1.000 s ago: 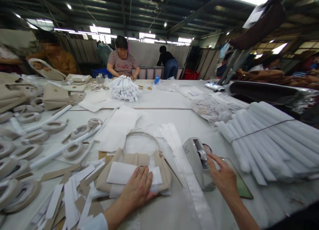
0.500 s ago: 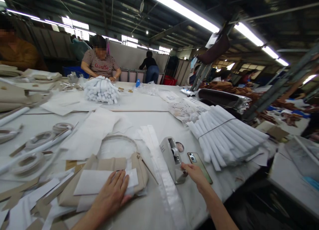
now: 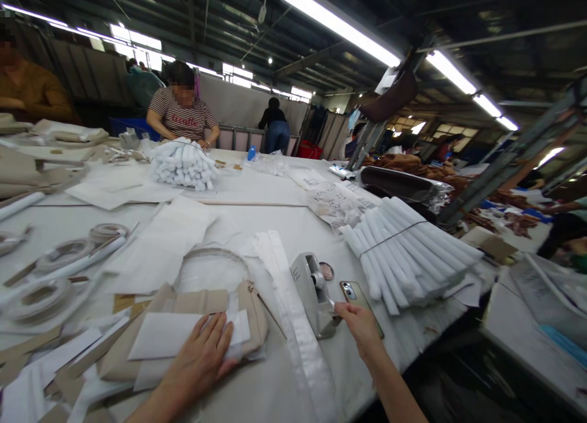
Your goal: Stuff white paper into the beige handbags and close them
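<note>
My left hand [image 3: 207,345] lies flat, fingers stretched out, on a folded white paper [image 3: 161,335]. Under that paper is a beige handbag [image 3: 123,349], its curved handle [image 3: 220,252] reaching away across the table. At the grey tape dispenser [image 3: 306,296], my right hand [image 3: 360,322] pinches the end of a short strip of clear tape [image 3: 330,301] between thumb and forefinger. A phone [image 3: 367,304] lies just beyond the right hand, partly covered by it. Between the bag and the dispenser runs a long white strip [image 3: 293,313].
A tied bundle of white foam rods [image 3: 413,249] lies to the right, another bundle [image 3: 183,164] farther back. Rolled beige strips [image 3: 43,301] and scraps [image 3: 50,371] cover the left side. A co-worker [image 3: 183,111] stands across the table. A metal post [image 3: 509,148] slants at right.
My right hand has drawn slightly away from the dispenser's front, and a strip of tape now shows between them. My left hand stays on the paper. The view has shifted slightly.
</note>
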